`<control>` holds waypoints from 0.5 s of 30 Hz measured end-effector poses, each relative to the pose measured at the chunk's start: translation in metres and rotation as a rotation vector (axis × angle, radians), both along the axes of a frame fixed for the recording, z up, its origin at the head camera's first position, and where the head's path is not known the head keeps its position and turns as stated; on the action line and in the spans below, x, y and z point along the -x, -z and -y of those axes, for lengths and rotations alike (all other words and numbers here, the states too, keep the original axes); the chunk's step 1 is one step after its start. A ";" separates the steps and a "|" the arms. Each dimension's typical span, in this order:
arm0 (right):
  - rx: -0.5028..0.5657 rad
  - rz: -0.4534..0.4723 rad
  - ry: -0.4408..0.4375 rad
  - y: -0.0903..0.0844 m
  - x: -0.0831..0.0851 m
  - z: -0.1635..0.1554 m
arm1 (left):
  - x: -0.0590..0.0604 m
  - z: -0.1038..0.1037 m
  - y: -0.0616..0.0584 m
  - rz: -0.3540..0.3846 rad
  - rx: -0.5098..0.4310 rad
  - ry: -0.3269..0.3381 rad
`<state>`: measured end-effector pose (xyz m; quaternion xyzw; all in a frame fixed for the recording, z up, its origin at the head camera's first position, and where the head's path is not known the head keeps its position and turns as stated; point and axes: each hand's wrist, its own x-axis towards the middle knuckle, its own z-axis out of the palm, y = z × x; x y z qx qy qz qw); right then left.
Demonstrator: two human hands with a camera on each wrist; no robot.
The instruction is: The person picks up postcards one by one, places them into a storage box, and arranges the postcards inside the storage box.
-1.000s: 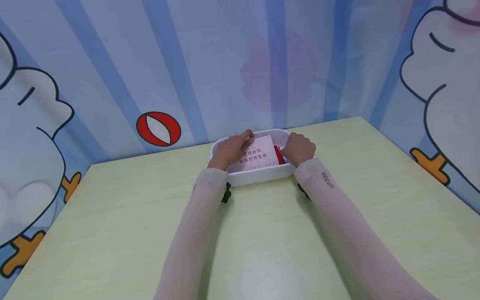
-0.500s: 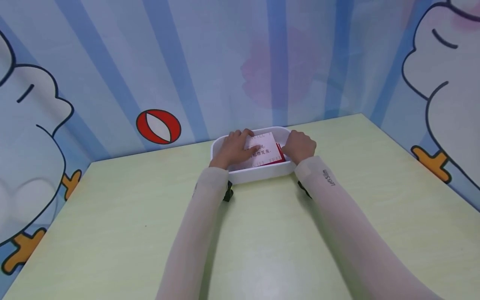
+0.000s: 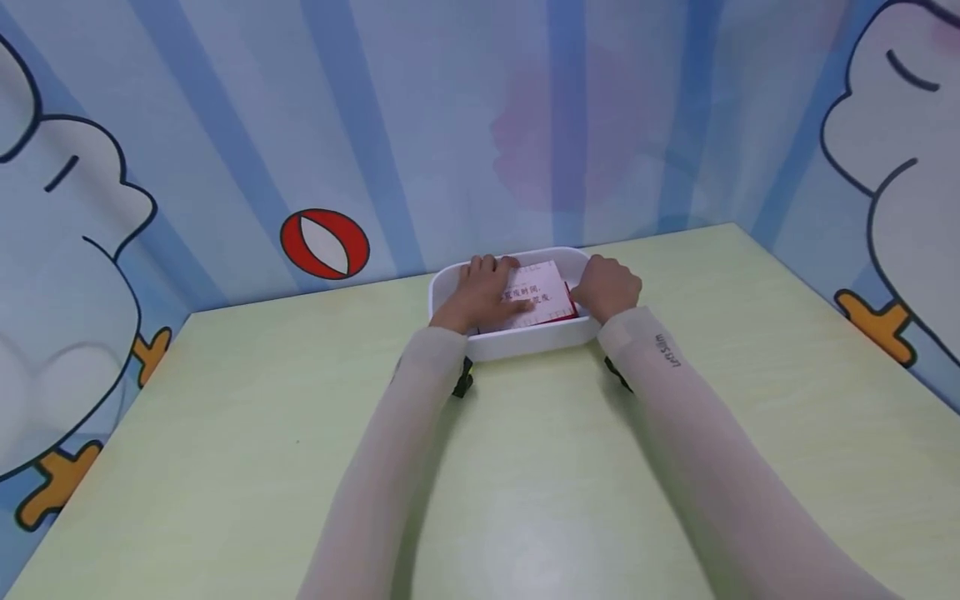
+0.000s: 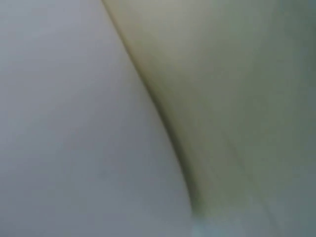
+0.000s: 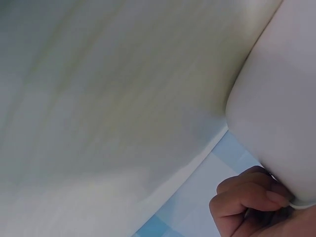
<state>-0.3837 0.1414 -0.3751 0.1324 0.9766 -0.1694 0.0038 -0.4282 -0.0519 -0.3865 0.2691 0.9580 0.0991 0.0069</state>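
Note:
A white plastic tray [image 3: 534, 337] stands at the far edge of the table. Inside it lies a flat pinkish square [image 3: 542, 287] printed with red characters, with a red edge [image 3: 569, 302] showing beneath its right side. My left hand [image 3: 480, 293] reaches over the tray's left end, fingers spread and thumb stretched out across the pinkish square. At the opposite end my right hand [image 3: 609, 287] grips the tray's rim; its curled fingers [image 5: 252, 195] show at the rim in the right wrist view. The left wrist view has only the blurred tray wall [image 4: 89, 123] and tabletop.
The pale wood-grain table [image 3: 525, 467] spreads in front of the tray. Right behind the tray rises a blue striped backdrop [image 3: 465, 125] with a red ball print [image 3: 325, 243]. Printed side panels border the table left and right.
My left fingers were bent at the pinkish square's far side and have spread flat over it. The square now covers more of the red part. The right hand keeps its grip on the rim.

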 end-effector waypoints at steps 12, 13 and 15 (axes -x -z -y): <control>0.019 0.016 0.020 -0.004 -0.005 -0.010 | -0.006 -0.011 -0.004 0.027 0.039 0.022; 0.022 0.014 0.024 -0.004 -0.005 -0.010 | -0.007 -0.012 -0.004 0.029 0.035 0.023; 0.028 0.016 0.030 -0.005 -0.006 -0.011 | -0.008 -0.013 -0.005 0.033 0.026 0.024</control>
